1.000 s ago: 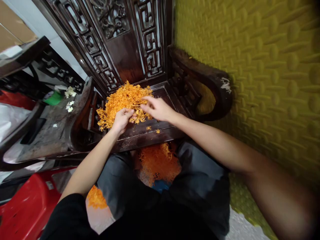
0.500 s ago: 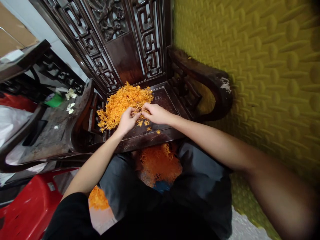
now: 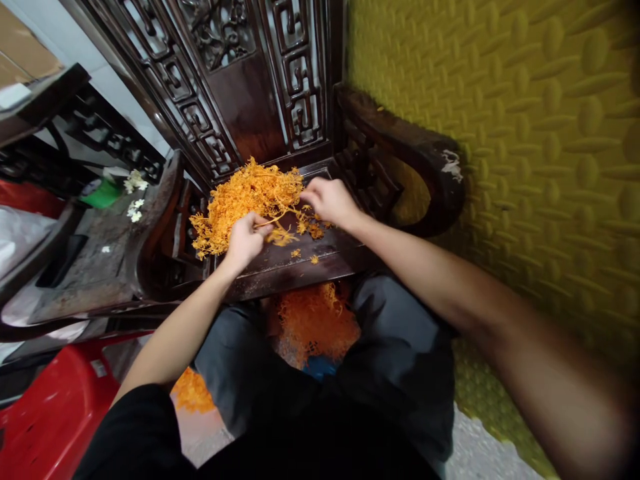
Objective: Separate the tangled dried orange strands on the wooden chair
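A heap of thin orange strands (image 3: 240, 197) lies on the seat of a dark carved wooden chair (image 3: 340, 250). My left hand (image 3: 245, 237) rests at the heap's near edge, its fingers pinched on a few strands. My right hand (image 3: 327, 199) is further back and to the right, fingers closed on strands that stretch between both hands. Small loose clumps (image 3: 310, 230) lie on the seat between the two hands.
More orange strands (image 3: 313, 323) sit low between my knees, and a smaller patch (image 3: 193, 393) lies by my left leg. The chair's curved armrest (image 3: 400, 143) stands right, against a yellow embossed wall (image 3: 525, 133). A red plastic stool (image 3: 50, 413) and a second dark chair (image 3: 100, 253) are left.
My hands came together over the seat's front, then parted. The right hand moved back and right, drawing strands away from the left hand. More small clumps now lie on the seat.
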`<state>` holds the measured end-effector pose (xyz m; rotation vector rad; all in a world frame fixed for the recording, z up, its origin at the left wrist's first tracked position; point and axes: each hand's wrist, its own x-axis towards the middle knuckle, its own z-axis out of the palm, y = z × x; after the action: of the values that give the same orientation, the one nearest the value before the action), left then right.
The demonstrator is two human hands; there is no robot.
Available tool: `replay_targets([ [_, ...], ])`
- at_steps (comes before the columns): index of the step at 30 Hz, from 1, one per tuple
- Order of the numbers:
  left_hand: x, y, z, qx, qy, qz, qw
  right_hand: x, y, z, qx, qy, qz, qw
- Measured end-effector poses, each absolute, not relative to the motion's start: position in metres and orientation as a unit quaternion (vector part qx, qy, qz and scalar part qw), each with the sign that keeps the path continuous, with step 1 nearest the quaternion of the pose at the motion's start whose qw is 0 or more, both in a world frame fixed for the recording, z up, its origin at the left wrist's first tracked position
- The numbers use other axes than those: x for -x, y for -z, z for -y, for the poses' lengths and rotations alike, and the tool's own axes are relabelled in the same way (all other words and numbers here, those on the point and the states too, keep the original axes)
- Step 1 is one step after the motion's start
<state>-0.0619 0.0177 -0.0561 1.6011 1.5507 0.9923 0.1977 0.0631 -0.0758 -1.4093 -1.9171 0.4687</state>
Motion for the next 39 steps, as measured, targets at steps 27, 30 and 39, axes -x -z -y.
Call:
replay_targets([
  [27, 0.048, 0.051, -0.025, -0.356, -0.456, -0.517, 0.631, -0.138, 0.085, -0.048, 0.352, -0.535, 0.670, 0.375],
  [30, 0.048, 0.048, -0.026, -0.360, -0.457, -0.513, 0.631, -0.142, 0.080, -0.047, 0.371, -0.391, 0.769, 0.344],
  [39, 0.054, 0.042, -0.016, -0.378, -0.524, -0.542, 0.538, -0.199, 0.099, -0.069, 0.470, -0.080, 0.877, 0.056],
])
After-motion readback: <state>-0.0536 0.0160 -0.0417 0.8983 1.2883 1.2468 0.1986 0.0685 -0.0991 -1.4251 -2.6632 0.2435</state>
